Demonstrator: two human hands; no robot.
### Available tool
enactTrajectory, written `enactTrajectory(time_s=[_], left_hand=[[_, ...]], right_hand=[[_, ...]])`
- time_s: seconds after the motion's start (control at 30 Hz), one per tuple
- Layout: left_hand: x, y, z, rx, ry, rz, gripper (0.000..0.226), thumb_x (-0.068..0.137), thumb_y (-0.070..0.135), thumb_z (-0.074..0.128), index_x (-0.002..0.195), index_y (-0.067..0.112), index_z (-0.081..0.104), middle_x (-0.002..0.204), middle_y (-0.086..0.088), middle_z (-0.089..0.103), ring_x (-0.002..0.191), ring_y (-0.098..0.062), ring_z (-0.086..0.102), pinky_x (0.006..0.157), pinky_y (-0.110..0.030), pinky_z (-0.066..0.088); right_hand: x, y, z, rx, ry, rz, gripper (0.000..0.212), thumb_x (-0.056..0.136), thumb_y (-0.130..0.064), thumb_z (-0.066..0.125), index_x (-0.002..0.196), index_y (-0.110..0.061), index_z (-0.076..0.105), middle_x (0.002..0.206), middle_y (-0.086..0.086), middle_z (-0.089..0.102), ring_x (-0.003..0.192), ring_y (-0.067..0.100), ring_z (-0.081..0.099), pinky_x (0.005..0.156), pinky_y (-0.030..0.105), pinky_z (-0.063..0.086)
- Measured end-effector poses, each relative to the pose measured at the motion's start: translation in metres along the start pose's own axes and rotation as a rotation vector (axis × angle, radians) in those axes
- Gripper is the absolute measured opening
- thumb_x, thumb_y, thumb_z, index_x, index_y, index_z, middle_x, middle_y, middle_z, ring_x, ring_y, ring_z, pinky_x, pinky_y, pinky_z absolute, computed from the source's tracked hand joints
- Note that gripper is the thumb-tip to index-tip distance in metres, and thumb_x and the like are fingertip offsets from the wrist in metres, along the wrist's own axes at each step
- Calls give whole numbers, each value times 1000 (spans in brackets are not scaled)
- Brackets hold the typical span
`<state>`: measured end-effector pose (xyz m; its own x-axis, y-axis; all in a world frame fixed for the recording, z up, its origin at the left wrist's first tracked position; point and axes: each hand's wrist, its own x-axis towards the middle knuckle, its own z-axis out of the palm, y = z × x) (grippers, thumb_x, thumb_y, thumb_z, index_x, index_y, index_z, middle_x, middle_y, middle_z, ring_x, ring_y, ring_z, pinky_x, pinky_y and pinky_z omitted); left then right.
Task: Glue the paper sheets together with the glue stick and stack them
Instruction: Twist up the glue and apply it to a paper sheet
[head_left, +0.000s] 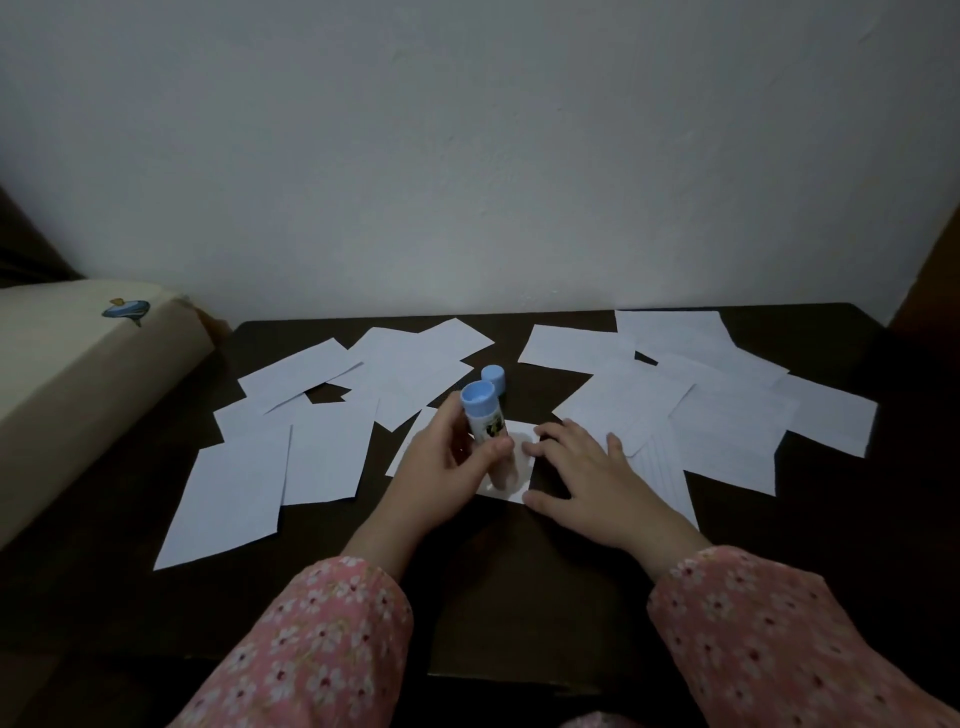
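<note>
My left hand (441, 462) grips a glue stick (485, 421) with a blue end, tilted with its lower tip pressed on a small white paper sheet (511, 441) at the table's centre. My right hand (582, 467) lies flat with spread fingers, touching that sheet's right edge and resting partly on a lined sheet (660, 462). The blue cap (493, 375) stands on the table just behind the stick. Several white sheets lie scattered to the left (234, 483) and right (727, 426).
The dark wooden table (519, 582) meets a white wall at the back. A beige cushion or mattress (78, 374) with a small blue print borders the table's left side. Pink floral sleeves cover both forearms.
</note>
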<state>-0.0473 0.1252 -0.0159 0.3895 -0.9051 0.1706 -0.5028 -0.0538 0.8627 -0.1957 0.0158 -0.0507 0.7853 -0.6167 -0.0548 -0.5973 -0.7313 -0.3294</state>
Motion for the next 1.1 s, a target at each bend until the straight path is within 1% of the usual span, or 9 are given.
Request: enactTrajectory(time_s=[0.07, 0.17, 0.3, 0.4, 0.47, 0.53, 0.67, 0.8, 1.1], left_hand=[[-1, 0, 1, 39, -21, 25, 34, 89, 30, 63, 114, 40, 42, 97, 23, 56, 90, -1, 55, 77, -16, 46], [-2, 0, 2, 97, -49, 34, 35, 89, 31, 63, 113, 41, 41, 97, 20, 56, 90, -5, 56, 76, -19, 47], [0, -3, 3, 109, -67, 37, 33, 88, 32, 65, 113, 38, 45, 105, 5, 63, 96, -17, 59, 82, -31, 50], [1, -7, 3, 85, -74, 27, 34, 87, 35, 66, 113, 44, 45, 107, 7, 64, 98, -16, 59, 87, -37, 51], [2, -8, 3, 70, -85, 24, 35, 88, 35, 65, 109, 51, 43, 108, 11, 62, 102, -15, 59, 87, -33, 50], [4, -9, 3, 65, -93, 21, 35, 89, 34, 63, 107, 53, 40, 108, 12, 60, 103, -15, 57, 84, -23, 47], [5, -10, 4, 79, -113, 15, 38, 90, 34, 60, 120, 43, 38, 111, 15, 58, 102, -8, 56, 81, -17, 45], [5, -7, 1, 51, -122, -20, 43, 92, 32, 59, 127, 39, 37, 105, 26, 50, 94, 4, 51, 74, -9, 38], [6, -6, -1, 114, -133, 1, 41, 92, 28, 60, 118, 46, 33, 98, 26, 50, 86, 4, 50, 75, -9, 40]], right_hand=[[0, 0, 0, -10, -4, 5, 61, 94, -54, 45, 148, -32, 27, 160, -10, 8, 148, 13, -4, 118, 54, -3], [1, -2, 0, -20, 1, 12, 62, 93, -54, 46, 147, -32, 28, 160, -9, 9, 148, 14, -3, 118, 55, -2], [3, -6, 2, -1, 20, 34, 63, 91, -53, 51, 146, -30, 30, 158, -7, 12, 148, 14, 0, 117, 56, 1], [6, -8, 5, -2, 38, 46, 63, 89, -54, 52, 143, -28, 32, 157, -7, 15, 147, 14, 3, 116, 57, 2], [6, -9, 6, -12, 50, 54, 62, 90, -53, 52, 143, -28, 32, 156, -7, 15, 147, 15, 4, 116, 57, 3], [6, -10, 7, -11, 66, 62, 60, 89, -51, 54, 141, -29, 33, 155, -7, 17, 147, 15, 6, 116, 56, 3], [7, -13, 9, 3, 90, 68, 56, 88, -47, 57, 138, -29, 36, 153, -7, 19, 145, 15, 9, 115, 57, 4], [7, -13, 8, 26, 89, 74, 55, 88, -46, 57, 137, -29, 37, 152, -7, 19, 145, 14, 9, 115, 56, 2], [9, -13, 8, 11, 71, 79, 60, 89, -47, 56, 141, -30, 33, 154, -7, 15, 146, 16, 5, 115, 57, 1]])
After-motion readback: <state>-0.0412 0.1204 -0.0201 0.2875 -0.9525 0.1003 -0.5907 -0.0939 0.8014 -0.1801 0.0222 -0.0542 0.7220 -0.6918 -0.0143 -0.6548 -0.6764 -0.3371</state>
